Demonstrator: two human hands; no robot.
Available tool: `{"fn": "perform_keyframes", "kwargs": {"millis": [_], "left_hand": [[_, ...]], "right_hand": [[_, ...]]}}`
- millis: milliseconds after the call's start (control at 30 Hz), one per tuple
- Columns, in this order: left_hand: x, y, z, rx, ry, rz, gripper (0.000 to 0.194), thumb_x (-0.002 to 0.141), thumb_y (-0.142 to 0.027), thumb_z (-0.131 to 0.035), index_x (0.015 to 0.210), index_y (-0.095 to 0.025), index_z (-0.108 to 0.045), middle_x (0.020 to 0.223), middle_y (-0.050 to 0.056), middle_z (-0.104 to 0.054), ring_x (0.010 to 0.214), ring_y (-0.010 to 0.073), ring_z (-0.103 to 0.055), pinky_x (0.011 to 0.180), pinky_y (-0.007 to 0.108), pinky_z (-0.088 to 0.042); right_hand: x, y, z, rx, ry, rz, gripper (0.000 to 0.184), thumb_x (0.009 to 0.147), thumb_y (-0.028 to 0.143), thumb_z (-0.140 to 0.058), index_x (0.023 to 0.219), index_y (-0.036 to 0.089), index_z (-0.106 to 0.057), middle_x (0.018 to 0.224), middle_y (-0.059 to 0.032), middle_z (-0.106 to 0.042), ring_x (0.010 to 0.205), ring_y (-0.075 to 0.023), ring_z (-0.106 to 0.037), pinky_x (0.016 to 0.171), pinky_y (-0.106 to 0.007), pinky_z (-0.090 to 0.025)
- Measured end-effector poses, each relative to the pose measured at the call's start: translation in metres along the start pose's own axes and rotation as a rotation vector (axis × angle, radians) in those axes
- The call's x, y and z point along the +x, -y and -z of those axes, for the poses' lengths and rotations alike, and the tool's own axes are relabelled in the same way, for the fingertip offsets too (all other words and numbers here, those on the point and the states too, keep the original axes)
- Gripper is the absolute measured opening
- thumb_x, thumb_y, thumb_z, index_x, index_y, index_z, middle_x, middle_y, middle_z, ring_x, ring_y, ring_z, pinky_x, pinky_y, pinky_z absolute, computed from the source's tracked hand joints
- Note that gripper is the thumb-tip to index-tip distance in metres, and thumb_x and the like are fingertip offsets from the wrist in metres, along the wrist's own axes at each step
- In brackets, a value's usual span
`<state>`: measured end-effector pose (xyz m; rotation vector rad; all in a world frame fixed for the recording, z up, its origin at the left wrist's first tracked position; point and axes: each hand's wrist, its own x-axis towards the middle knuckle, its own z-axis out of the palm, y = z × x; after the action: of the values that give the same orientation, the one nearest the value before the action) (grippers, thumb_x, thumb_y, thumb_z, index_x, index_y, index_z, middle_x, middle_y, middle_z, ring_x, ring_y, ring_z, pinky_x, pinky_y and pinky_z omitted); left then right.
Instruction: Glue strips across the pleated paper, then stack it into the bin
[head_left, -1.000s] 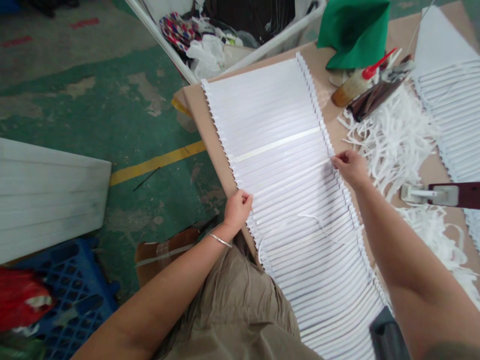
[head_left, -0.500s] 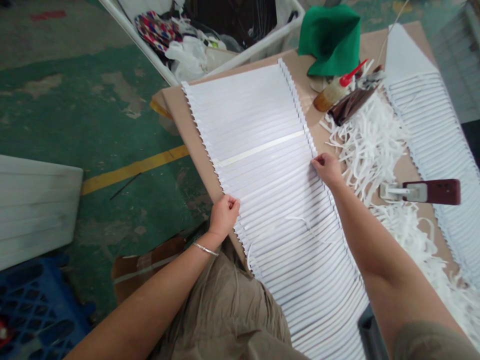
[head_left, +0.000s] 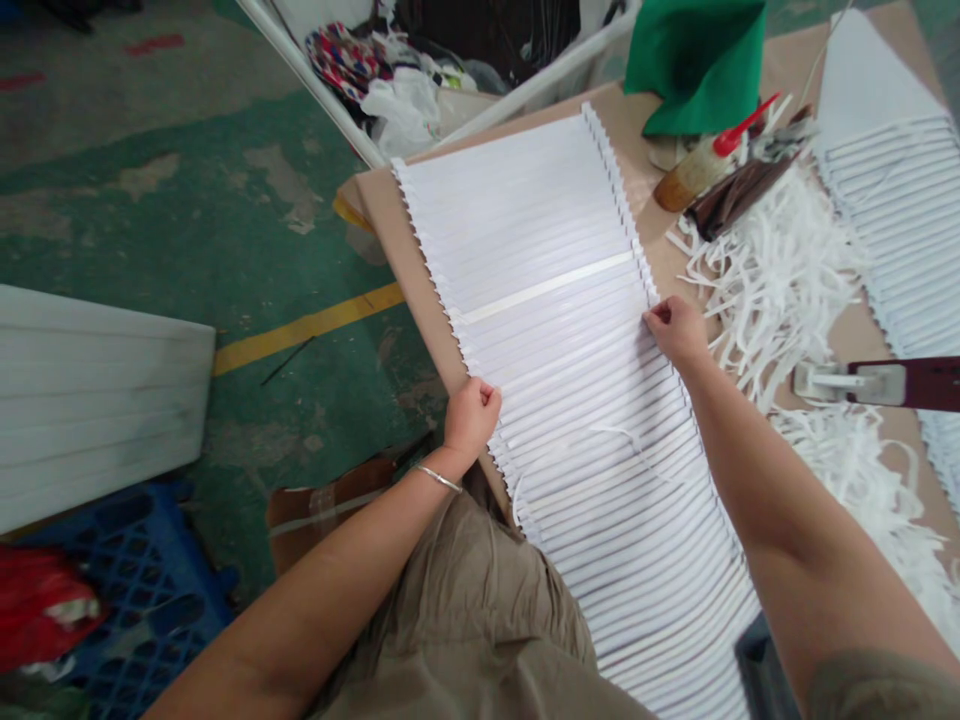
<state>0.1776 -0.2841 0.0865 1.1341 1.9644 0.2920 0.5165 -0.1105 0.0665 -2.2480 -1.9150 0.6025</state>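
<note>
A long white sheet of ridged, overlapping strips [head_left: 555, 400] runs down the table toward my body, with jagged loops along both side edges. My left hand [head_left: 471, 415] is closed in a pinch at its left edge. Opposite, a little farther up, my right hand [head_left: 679, 330] pinches the right edge, fingertips pressed together. What lies exactly between the fingertips is too small to make out beyond the sheet's edge. One flat, creamier strip [head_left: 547, 288] crosses the sheet above my hands. A loose thin white strip [head_left: 619, 432] curls on top, below and between them.
Right of the sheet lie piled white strips [head_left: 787, 270], a red-tipped bottle [head_left: 686, 178], green cloth [head_left: 694, 70] and a dark red-handled tool [head_left: 930, 384]. A second ridged sheet [head_left: 900, 200] is farther right. Behind the table [head_left: 416, 270] stands a white bin [head_left: 525, 100]; a blue pallet [head_left: 150, 600] is lower left.
The whole view has shifted, so everything sits farther right in it. Both hands keep their pinch at about the same places on the sheet's edges.
</note>
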Motion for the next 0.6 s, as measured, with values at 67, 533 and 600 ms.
{"fn": "perform_keyframes", "kwargs": {"millis": [67,533,600], "left_hand": [[0.000,-0.004,0.004,0.072,-0.013,0.008,0.017,0.087,-0.032,-0.052,0.074,-0.021,-0.055,0.069,0.002,-0.066,0.065,0.0168,-0.062,0.061,0.025,-0.042],[-0.098,-0.009,0.003,0.449,0.464,-0.463,0.019,0.092,-0.034,-0.053,0.097,-0.019,-0.063,0.090,0.012,-0.069,0.082,0.0250,-0.067,0.069,0.031,-0.044],[-0.101,-0.010,0.004,0.457,0.474,-0.513,0.018,0.093,-0.026,-0.047,0.097,-0.018,-0.063,0.094,0.012,-0.068,0.083,0.0238,-0.066,0.070,0.031,-0.045]], "right_hand": [[-0.010,0.004,0.008,-0.032,-0.061,-0.007,0.015,0.077,0.031,-0.061,0.085,0.019,-0.059,0.073,-0.0038,-0.060,0.069,-0.0199,-0.053,0.067,-0.032,-0.041],[-0.244,0.080,0.018,0.129,0.500,0.564,0.025,0.090,0.030,-0.057,0.113,0.021,-0.060,0.106,-0.0110,-0.061,0.094,-0.0248,-0.056,0.084,-0.038,-0.044],[-0.255,0.095,0.009,0.062,0.474,0.656,0.036,0.087,0.026,-0.060,0.123,0.021,-0.058,0.121,-0.0140,-0.059,0.111,-0.0300,-0.051,0.092,-0.044,-0.040]]}}
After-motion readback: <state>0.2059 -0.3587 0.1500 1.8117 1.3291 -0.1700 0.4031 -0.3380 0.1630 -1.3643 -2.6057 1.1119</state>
